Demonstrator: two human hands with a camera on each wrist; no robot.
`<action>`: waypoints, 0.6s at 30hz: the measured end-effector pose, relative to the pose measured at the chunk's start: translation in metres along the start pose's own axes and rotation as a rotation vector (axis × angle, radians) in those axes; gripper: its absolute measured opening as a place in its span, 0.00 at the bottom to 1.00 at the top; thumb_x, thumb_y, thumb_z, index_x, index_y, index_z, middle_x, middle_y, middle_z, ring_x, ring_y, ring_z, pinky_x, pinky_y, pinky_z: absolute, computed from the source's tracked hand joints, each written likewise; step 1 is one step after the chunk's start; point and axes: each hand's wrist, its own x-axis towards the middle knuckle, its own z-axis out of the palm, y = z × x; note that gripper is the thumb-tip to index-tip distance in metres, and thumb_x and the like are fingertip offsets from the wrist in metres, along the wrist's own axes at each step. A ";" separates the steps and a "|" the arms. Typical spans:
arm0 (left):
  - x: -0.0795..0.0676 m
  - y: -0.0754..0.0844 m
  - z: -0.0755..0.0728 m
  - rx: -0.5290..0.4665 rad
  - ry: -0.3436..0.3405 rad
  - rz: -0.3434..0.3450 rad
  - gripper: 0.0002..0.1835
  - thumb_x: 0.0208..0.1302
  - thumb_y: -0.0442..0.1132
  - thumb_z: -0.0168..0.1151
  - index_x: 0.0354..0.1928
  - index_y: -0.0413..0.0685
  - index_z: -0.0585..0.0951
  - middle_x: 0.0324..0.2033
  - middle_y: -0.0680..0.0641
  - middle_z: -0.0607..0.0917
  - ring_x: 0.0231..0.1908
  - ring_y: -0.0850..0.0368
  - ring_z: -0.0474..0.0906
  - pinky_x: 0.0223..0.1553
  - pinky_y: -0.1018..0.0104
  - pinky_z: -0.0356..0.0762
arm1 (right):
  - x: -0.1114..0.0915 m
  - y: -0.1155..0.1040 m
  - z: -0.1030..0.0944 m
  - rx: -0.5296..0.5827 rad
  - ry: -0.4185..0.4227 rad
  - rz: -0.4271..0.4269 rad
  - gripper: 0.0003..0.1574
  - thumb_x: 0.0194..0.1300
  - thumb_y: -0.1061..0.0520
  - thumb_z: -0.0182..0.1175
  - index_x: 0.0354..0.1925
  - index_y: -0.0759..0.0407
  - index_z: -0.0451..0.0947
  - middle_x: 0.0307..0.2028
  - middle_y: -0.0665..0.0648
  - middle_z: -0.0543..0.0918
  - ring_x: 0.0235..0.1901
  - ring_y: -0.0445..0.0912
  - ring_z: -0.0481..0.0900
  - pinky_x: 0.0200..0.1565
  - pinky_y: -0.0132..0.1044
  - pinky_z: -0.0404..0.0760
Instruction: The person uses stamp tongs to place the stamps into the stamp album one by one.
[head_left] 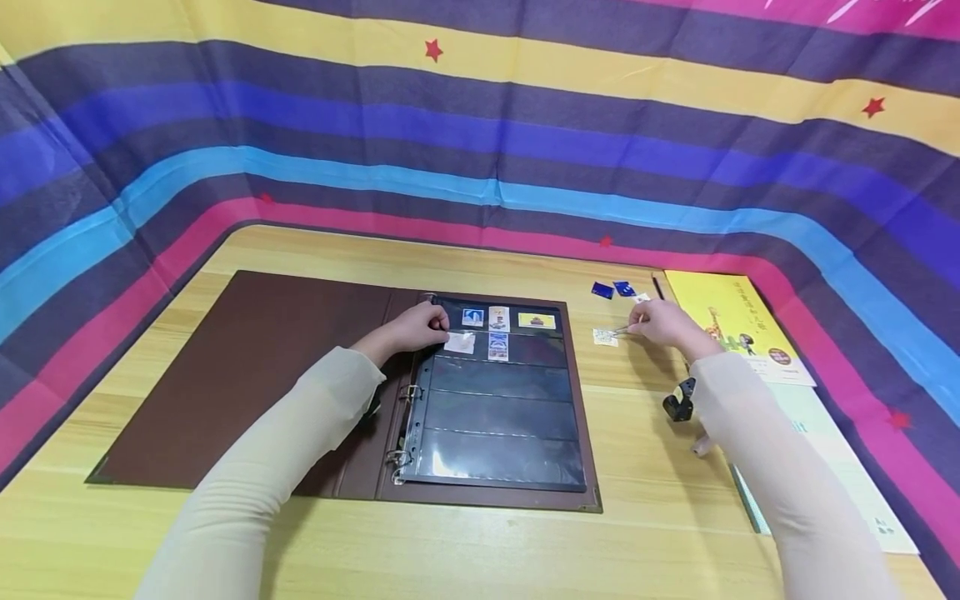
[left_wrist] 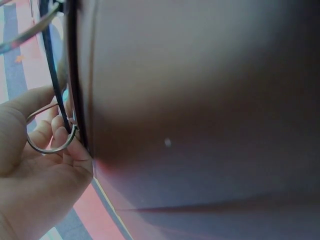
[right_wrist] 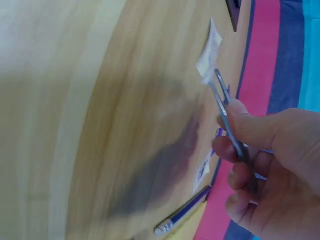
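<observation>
A brown ring-binder stamp album [head_left: 307, 375] lies open with a black pocket page [head_left: 495, 417] on its right half. My left hand [head_left: 412, 327] is at the page's upper left, fingertips beside a whitish stamp [head_left: 460, 342] in the second row. In the left wrist view, the left hand's [left_wrist: 47, 160] thumb and curled fingers close around the page edge [left_wrist: 54, 75], next to a metal ring [left_wrist: 47, 151]. My right hand [head_left: 660, 321] holds metal tweezers [right_wrist: 227, 117] between thumb and fingers. At their tips is a pale stamp [right_wrist: 210, 50], right of the album.
Several stamps fill the page's top rows, one a yellow stamp [head_left: 537, 321]. Dark blue stamps [head_left: 602, 290] lie behind the right hand. A pen [right_wrist: 182, 210], a yellow booklet [head_left: 731, 321], a black object [head_left: 679, 402] and a pale booklet [head_left: 832, 467] lie rightward. A striped cloth [head_left: 480, 125] surrounds the table.
</observation>
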 end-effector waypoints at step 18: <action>0.001 -0.001 0.000 0.006 -0.002 -0.012 0.06 0.54 0.35 0.53 0.32 0.41 0.70 0.31 0.45 0.65 0.32 0.53 0.62 0.32 0.64 0.63 | 0.009 -0.007 0.007 0.016 0.036 -0.195 0.02 0.51 0.62 0.57 0.27 0.60 0.74 0.26 0.54 0.76 0.29 0.48 0.72 0.34 0.44 0.67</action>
